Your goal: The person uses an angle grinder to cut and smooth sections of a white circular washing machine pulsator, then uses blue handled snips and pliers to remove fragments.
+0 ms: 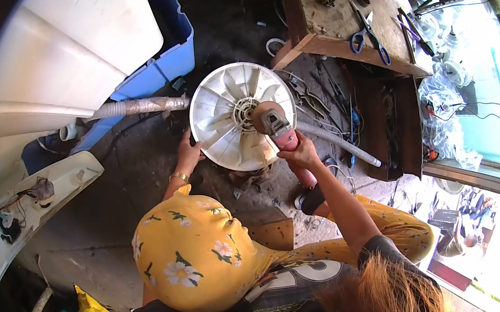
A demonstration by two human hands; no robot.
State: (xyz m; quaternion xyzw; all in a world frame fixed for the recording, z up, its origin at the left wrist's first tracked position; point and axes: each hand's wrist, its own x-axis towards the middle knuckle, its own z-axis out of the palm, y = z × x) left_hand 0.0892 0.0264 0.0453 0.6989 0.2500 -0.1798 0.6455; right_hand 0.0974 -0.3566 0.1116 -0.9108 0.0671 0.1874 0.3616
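A round white plastic disc with raised ribs and a hub in its middle (210,108) lies in front of me. At its lower left rim, my left hand (188,155) grips the edge, with some fingers partly hidden. My right hand (303,153) is closed around the body of a red angle grinder (286,141). The grinder's round brownish wheel (265,116) is over the disc, just right of the hub; I cannot tell whether it touches. Beneath the disc's lower edge sits a dark, rusty-looking part (251,178), mostly hidden.
A grey corrugated hose (347,146) lies to the right, near pliers (316,102) and other tools. Another hose (133,107) reaches the disc's left side. The wooden table (333,23) holds blue-handled scissors (368,41). Large white panels (65,47) and a blue tub (157,74) stand left.
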